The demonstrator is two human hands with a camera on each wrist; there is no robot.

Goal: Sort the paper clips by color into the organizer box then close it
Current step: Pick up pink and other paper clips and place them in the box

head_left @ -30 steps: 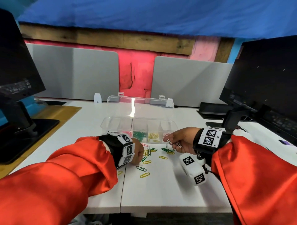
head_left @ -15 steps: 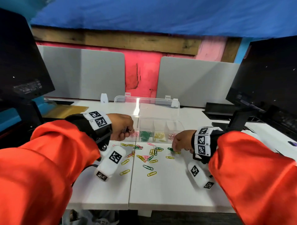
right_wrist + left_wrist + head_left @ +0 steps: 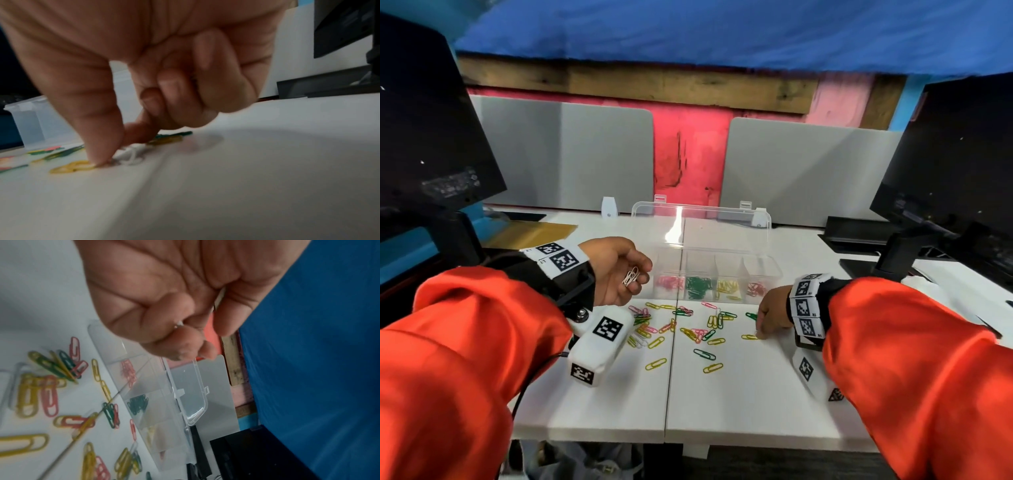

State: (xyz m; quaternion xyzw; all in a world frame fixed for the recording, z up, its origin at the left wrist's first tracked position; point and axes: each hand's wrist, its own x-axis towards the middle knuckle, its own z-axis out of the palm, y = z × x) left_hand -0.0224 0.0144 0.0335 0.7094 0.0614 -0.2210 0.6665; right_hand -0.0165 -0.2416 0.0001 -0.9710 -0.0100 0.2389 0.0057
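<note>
The clear organizer box [image 3: 767,270] stands open at the desk's middle, its lid [image 3: 698,226] tilted back. Its compartments hold pink, green, yellow and red clips. Loose coloured paper clips [image 3: 688,329] lie scattered in front of it. My left hand [image 3: 640,274] hovers palm-up by the box's left end and holds a small bunch of white clips [image 3: 631,275] in curled fingers; only a speck of white [image 3: 180,323] shows in the left wrist view. My right hand [image 3: 758,334] is down on the desk, thumb and forefinger pinching white clips [image 3: 131,154] beside a yellow clip [image 3: 72,167].
Dark monitors stand at the left [image 3: 431,137] and right [image 3: 955,171], with grey dividers [image 3: 808,171] behind the box. A seam [image 3: 671,377] splits the white desk. The desk's front edge [image 3: 688,435] is near.
My left hand rose from the clip pile to the box's left end, turning palm-up with white clips. My right hand dropped from the box's front to the desk.
</note>
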